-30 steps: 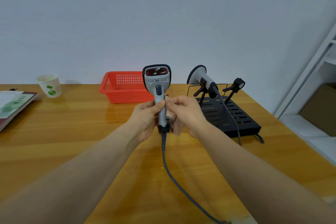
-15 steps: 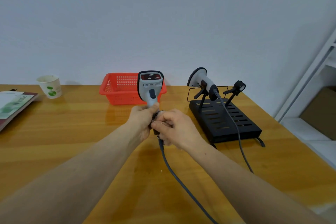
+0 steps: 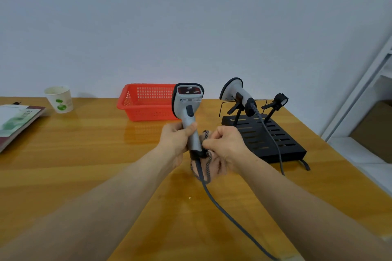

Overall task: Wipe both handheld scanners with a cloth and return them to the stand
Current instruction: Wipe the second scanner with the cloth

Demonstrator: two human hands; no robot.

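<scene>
My left hand (image 3: 176,140) grips the handle of a grey handheld scanner (image 3: 187,101), held upright with its red window facing me. Its dark cable (image 3: 229,216) trails down toward the table's front edge. My right hand (image 3: 227,144) pinches a small patterned cloth (image 3: 207,161) against the lower end of the handle. A second grey scanner (image 3: 237,93) rests on the left clip of the black slotted stand (image 3: 273,140) at the right. The stand's right clip (image 3: 280,99) holds nothing.
A red plastic basket (image 3: 146,104) sits behind the held scanner. A paper cup (image 3: 59,99) and a booklet (image 3: 14,121) lie at the far left of the wooden table (image 3: 84,154). A white shelf frame (image 3: 360,91) rises at the right.
The held scanner has tilted more upright and shifted right. My right hand has moved from over the handle to its right side, exposing the cloth hanging below it.
</scene>
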